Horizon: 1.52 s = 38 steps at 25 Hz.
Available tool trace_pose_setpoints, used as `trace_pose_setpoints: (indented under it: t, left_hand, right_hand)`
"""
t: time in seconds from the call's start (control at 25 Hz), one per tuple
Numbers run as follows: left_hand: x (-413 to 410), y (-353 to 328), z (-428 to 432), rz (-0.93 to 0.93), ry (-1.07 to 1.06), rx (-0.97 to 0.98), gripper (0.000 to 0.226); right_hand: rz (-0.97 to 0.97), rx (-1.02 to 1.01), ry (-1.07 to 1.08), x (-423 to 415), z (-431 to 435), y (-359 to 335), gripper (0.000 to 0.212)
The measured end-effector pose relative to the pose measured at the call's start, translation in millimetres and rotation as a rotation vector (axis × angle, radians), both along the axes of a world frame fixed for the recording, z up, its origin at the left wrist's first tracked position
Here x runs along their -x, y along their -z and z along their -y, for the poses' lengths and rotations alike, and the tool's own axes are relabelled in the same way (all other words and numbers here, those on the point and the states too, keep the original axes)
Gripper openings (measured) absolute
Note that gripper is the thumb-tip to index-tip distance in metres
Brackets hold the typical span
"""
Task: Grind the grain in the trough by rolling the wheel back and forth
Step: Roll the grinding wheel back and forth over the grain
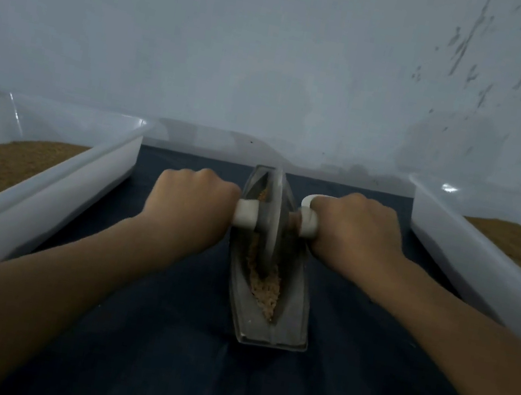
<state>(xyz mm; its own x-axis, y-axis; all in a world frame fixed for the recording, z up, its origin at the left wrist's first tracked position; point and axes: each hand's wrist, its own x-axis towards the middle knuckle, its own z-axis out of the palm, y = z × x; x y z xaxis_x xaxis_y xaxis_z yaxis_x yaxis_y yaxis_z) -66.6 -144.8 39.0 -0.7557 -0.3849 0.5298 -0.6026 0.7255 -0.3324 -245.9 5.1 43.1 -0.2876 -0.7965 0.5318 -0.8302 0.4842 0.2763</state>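
A grey boat-shaped trough (291, 321) lies lengthwise on a dark blue cloth in the middle of the view. Tan grain (267, 290) fills its near groove. An upright grey wheel (273, 213) stands in the trough's far half, with a white handle (245, 213) sticking out on each side. My left hand (190, 200) grips the left handle, fingers curled round it. The right handle (308, 221) is gripped the same way by my right hand (356, 230). Both forearms reach forward from the bottom corners.
A white plastic tub (54, 192) holding brown ground powder stands close on the left, and a second such tub (470, 265) stands close on the right. A pale wall (276, 61) rises just behind the trough. The blue cloth (186, 375) spreads toward me.
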Motion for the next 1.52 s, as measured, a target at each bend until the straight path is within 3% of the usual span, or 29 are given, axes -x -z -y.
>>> trace_pose_setpoints:
  t: [0.08,0.2,0.28,0.36,0.44,0.6,0.72,0.8,0.88,1.0,1.12,1.24,1.32,1.4,1.52]
  left_hand:
    - [27.6,-12.1,10.6,0.01,-0.071,-0.047,0.005]
    - [36.8,-23.8,11.8,0.065,-0.087,-0.102,0.013]
    - [12.9,-11.9,2.8,0.013,-0.014,-0.063,0.007]
    - [-13.4,0.4,-6.3,-0.032,0.094,0.01,0.035]
    - [-16.4,-1.9,-4.8,-0.048,0.097,0.028,0.045]
    - [23.8,-6.4,10.4,-0.084,-0.078,-0.175,0.008]
    - [31.9,-10.8,16.9,-0.042,-0.117,-0.252,0.004]
    - [10.1,-1.5,9.3,-0.066,-0.011,-0.131,0.022]
    - [-19.2,6.1,-6.9,-0.1,0.142,0.025,0.047]
    - [-18.3,9.9,-1.3,-0.135,0.137,0.014,0.044]
    - [20.9,-0.6,8.4,-0.113,-0.089,-0.111,0.009]
    - [42.0,-25.4,13.1,0.024,-0.101,-0.142,0.011]
    - [22.2,-17.7,8.9,0.018,-0.02,-0.081,0.004]
    - [-8.6,2.2,0.6,-0.054,0.074,0.011,0.025]
    - [-24.0,9.4,-2.7,-0.141,0.134,0.09,0.037]
  right_hand:
    - [0.147,-0.042,0.085,6.0,27.9,-9.9,0.015]
    - [0.229,-0.088,0.103,14.0,35.5,-14.8,0.007]
    - [0.094,-0.051,0.008,10.7,11.1,-4.3,0.01]
    - [-0.129,0.049,-0.059,2.7,-12.6,2.7,0.029]
    - [-0.16,0.047,-0.054,5.7,-12.5,-1.0,0.033]
    - [0.054,-0.059,0.083,8.2,35.2,-10.5,0.007]
    - [0.14,-0.131,0.098,6.5,44.4,-24.7,0.01]
    - [0.08,-0.144,0.031,3.8,16.1,-16.4,0.01]
    - [-0.106,-0.026,-0.047,-3.1,-17.9,-1.9,0.025]
    - [-0.17,0.055,-0.081,2.8,-17.7,-0.2,0.033]
    - [0.012,-0.027,0.041,12.7,28.1,-7.0,0.012]
    - [0.224,-0.08,0.093,21.2,45.3,-13.0,0.016]
    - [0.096,-0.063,0.028,18.3,18.7,-1.4,0.014]
    - [-0.118,0.037,-0.052,8.4,-14.4,7.8,0.015]
    - [-0.163,0.124,-0.142,7.6,-29.7,6.9,0.022]
